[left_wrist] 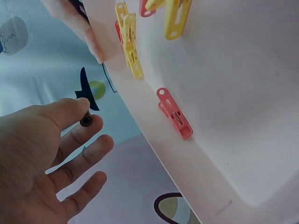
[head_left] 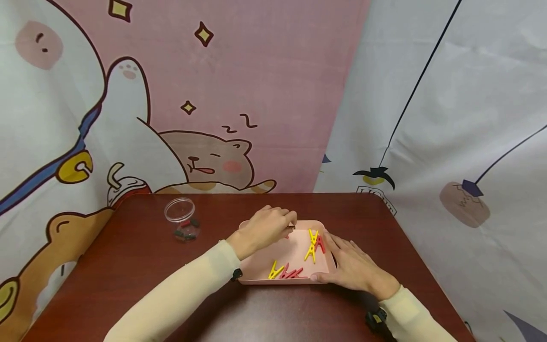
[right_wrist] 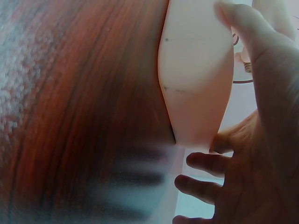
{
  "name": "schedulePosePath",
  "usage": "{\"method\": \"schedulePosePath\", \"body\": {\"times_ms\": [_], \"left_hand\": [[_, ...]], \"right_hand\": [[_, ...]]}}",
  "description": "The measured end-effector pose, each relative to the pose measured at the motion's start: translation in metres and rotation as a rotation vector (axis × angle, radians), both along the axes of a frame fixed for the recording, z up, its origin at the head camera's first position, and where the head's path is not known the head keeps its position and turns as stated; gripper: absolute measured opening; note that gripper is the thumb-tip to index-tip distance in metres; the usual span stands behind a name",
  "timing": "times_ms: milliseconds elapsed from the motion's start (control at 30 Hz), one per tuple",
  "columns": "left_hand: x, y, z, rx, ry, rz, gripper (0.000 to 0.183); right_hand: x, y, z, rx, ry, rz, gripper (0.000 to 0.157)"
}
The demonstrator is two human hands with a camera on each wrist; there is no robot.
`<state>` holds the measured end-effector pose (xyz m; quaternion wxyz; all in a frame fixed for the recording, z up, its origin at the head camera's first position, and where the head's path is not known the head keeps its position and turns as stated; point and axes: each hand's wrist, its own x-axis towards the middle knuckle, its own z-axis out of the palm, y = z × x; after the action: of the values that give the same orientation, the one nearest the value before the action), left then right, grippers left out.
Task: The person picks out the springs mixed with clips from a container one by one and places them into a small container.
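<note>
My left hand (head_left: 265, 230) is over the far left part of a shallow pink tray (head_left: 256, 259). Between thumb and forefinger it pinches a small dark ribbed cylinder (left_wrist: 86, 120) with a hollow-looking end; the other fingers are spread. My right hand (head_left: 354, 266) rests against the tray's right end, thumb on the near rim and fingers, fairly straight, along the right side. Inside lie yellow clothespins (head_left: 313, 236) and red clothespins (head_left: 292, 274), grouped at the right end and along the near wall. One red clothespin (left_wrist: 175, 114) lies by the far wall, mostly hidden in the head view.
A clear round container (head_left: 179, 211) stands at the back left of the brown table (head_left: 128, 285), with several dark and red pieces (head_left: 185, 232) in it. A cartoon-printed cloth (head_left: 256, 71) hangs behind the table and along its right side.
</note>
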<state>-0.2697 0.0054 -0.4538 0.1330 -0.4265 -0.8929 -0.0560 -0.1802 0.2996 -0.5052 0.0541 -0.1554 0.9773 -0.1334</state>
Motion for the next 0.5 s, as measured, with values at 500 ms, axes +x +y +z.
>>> {"method": "schedulePosePath", "body": {"times_ms": [500], "left_hand": [[0.007, -0.041, 0.013, 0.109, 0.098, -0.011, 0.013]], "right_hand": [[0.001, -0.001, 0.000, 0.002, -0.046, -0.030, 0.142]]}}
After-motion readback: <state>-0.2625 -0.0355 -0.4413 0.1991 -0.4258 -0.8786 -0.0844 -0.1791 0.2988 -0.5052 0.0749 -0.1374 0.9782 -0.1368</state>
